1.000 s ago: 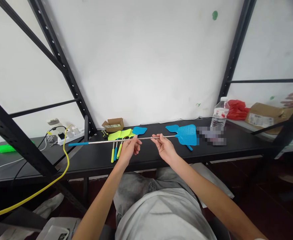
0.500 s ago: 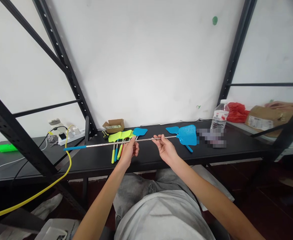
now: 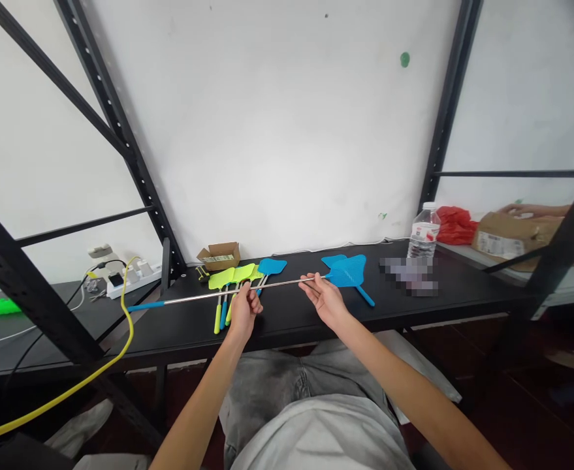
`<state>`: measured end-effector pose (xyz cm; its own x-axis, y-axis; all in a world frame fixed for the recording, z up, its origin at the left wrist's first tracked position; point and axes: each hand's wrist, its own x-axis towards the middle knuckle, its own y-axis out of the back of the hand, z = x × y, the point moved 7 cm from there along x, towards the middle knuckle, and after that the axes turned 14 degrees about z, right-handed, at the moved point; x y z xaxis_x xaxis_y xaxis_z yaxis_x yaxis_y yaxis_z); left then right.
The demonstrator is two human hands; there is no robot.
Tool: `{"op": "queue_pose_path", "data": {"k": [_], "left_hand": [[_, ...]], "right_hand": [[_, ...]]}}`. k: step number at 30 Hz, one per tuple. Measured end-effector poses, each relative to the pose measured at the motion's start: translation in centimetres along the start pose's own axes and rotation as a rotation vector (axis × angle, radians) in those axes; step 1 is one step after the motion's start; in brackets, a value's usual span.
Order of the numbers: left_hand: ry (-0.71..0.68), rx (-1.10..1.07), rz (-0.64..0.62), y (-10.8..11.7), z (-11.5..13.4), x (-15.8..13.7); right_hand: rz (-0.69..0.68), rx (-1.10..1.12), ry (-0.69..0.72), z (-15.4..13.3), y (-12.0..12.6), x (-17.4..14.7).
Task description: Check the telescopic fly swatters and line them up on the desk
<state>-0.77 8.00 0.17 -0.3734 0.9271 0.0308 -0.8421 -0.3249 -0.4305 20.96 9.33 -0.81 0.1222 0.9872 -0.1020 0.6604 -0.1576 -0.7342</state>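
Observation:
A blue fly swatter [image 3: 346, 271] with a thin metal rod lies crosswise before me, above the table. Its blue grip [image 3: 147, 305] points left and its head is at the right. My left hand [image 3: 245, 309] is closed around the middle of the rod. Between thumb and fingertips, my right hand [image 3: 322, 295] pinches the rod just short of the head. Behind my left hand, several yellow-green and blue swatters [image 3: 222, 279] lie side by side on the black table [image 3: 291, 320]. Another blue swatter [image 3: 365, 296] lies under the held one's head, partly covered by it.
A small open cardboard box [image 3: 219, 256] and a black-and-yellow clip [image 3: 202, 273] sit at the back left. On the right stands a water bottle [image 3: 423, 234] beside a blurred patch. A yellow cable [image 3: 128, 326] hangs across the left frame post. Another person's arm [image 3: 536, 210] rests over a parcel.
The held swatter's head is nearer my right hand, and the visible rod between them is shorter. My left hand has shifted slightly left. The view has tilted a little.

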Motion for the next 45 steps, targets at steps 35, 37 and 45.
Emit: {"op": "queue_pose_path", "data": {"k": [35, 37, 45], "left_hand": [[-0.018, 0.143, -0.349, -2.3, -1.0, -1.6], [0.001, 0.072, -0.296, -2.0, -0.9, -1.3], [-0.054, 0.079, -0.272, -2.0, -0.7, -1.4]], "right_hand": [[-0.166, -0.31, 0.203, 0.6, -0.7, -0.7], [-0.115, -0.247, 0.203, 0.2, -0.3, -0.5], [-0.045, -0.165, 0.216, -0.1, 0.5, -0.2]]}}
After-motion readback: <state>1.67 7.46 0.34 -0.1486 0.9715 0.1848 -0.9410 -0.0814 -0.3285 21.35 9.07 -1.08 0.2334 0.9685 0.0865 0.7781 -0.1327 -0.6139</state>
